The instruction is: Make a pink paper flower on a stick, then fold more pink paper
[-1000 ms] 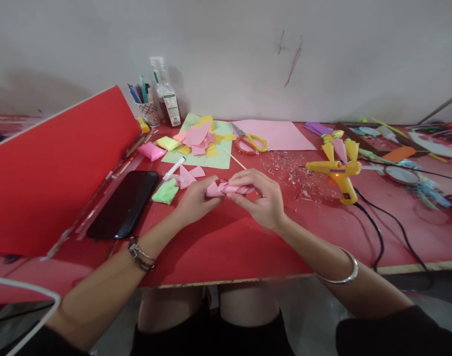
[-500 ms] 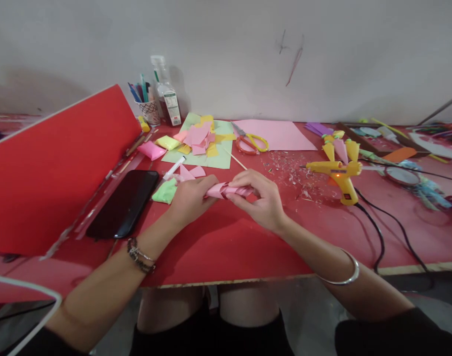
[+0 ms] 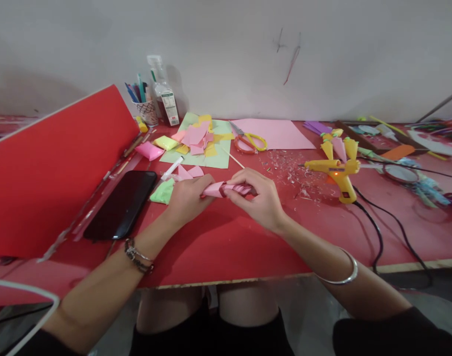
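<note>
Both hands are grasping one narrow, folded piece of pink paper [image 3: 213,190] between them, over the middle of the red tabletop [image 3: 226,247]. Starting from the left, a large, flat red board [image 3: 59,173] is slanting upward, and a black, rounded rectangular phone [image 3: 120,205] is lying beside it. A bright green, soft-looking packet [image 3: 162,192] is resting just beside the left hand [image 3: 188,199], which is pinching the paper's left end. The paper's long axis is running sideways from one hand to the other, across the person's front rather than away from it; neither hand is nearer, since both are touching it. The right hand [image 3: 261,198] is gripping the right end between thumb and fingers, where overlapping folds are showing. Farther right, a yellow plastic glue gun [image 3: 339,173] is resting well apart, its small orange light glowing. Left again, a thin, curved white strip [image 3: 25,287] is running out of view at the edge; fingers are covering both ends of the paper, and nothing is showing whether it is touching the tabletop. Tiny pale scraps [image 3: 296,168] are looking too small to identify, and the right edge is cutting off a multicoloured tangle [image 3: 450,127].
</note>
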The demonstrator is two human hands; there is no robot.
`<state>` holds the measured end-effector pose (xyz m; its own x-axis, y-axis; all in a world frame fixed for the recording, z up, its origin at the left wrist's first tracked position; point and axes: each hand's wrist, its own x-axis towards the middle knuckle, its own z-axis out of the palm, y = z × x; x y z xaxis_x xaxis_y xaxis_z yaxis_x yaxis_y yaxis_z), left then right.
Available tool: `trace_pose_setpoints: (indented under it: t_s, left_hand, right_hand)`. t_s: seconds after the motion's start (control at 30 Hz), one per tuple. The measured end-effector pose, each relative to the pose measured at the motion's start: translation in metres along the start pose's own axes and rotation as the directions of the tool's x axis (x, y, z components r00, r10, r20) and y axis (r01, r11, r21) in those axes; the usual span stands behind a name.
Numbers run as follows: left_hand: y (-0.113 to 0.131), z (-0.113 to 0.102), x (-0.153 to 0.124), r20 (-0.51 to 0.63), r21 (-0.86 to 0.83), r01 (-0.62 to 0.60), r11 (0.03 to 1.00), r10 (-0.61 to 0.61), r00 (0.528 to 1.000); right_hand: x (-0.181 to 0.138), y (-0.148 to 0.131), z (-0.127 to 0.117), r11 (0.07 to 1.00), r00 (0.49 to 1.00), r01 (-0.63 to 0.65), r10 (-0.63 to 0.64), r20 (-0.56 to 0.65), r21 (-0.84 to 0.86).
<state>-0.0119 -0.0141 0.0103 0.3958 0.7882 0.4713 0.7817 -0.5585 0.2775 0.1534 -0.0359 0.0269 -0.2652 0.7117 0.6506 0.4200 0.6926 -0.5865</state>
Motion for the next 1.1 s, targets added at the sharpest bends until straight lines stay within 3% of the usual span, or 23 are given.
trace_pose_setpoints:
  t_s: [0.27,0.5,0.77,1.1]
  left_hand:
    - [-0.0016,0.0027,0.0002,0.092,-0.101,0.022,0.995,-0.012,0.996]
    - [0.0018,0.0045,0.0014,0.159,-0.379,0.060,0.923,0.001,0.987]
    - [0.0019,0.0076,0.0009,0.201,-0.476,0.107,0.873,-0.011,0.980]
    - [0.0052,0.0051,0.0010,0.211,-0.326,0.094,0.941,-0.025,0.977]
  right_hand:
    - [0.0008,0.0026,0.0005,0.988,0.989,0.140,-0.136,0.065,-0.060]
    - [-0.0008,0.0020,-0.0023,0.996,0.996,0.078,-0.079,0.030,0.037]
    - [-0.0003,0.0063,-0.0017,0.998,0.999,0.036,-0.036,0.003,0.059]
    - [-0.0021,0.0068,0.0044,0.988,0.996,-0.088,0.084,0.038,0.129]
